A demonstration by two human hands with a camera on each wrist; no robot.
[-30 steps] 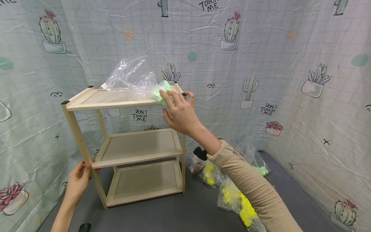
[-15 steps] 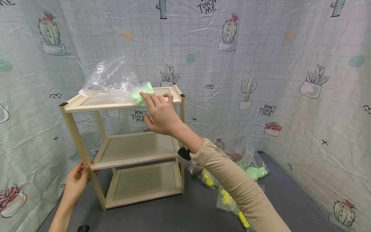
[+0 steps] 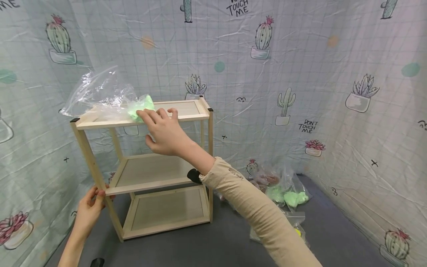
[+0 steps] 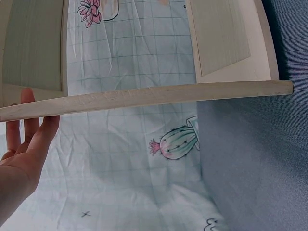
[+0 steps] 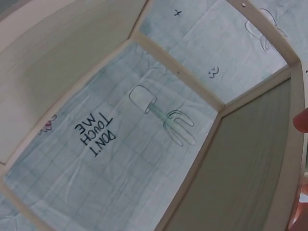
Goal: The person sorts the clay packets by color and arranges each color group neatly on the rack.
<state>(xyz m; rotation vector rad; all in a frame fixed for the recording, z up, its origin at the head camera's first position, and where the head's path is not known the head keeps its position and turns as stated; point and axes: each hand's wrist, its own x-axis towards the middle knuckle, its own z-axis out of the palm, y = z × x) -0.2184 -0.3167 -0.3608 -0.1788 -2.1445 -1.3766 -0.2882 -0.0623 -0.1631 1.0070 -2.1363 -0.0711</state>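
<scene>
A three-tier wooden shelf rack [image 3: 156,184] stands upright on the dark grey surface. My left hand [image 3: 89,207] grips its front left post beside the middle tier; in the left wrist view, fingers [image 4: 44,132] reach behind that post. On the top tier lies a clear plastic bag [image 3: 100,91] with a pale green lump [image 3: 141,107] at its right end. The fingers of my right hand [image 3: 165,133] touch this green end, spread and slightly bent, with the thumb apart below. The right wrist view catches only a fingertip [image 5: 301,121] at the rack's edge.
Right of the rack, several clear bags lie on the grey surface [image 3: 327,230], holding pale green lumps [image 3: 293,198], brownish stuff [image 3: 268,180] and something yellow [image 3: 298,232]. My right sleeve [image 3: 253,207] partly covers them. A cactus-print sheet [image 3: 233,81] hangs behind and at both sides.
My right hand has slid the bag with the green lump leftward along the top tier, and its loose end now overhangs the left edge. My left hand keeps its hold on the post.
</scene>
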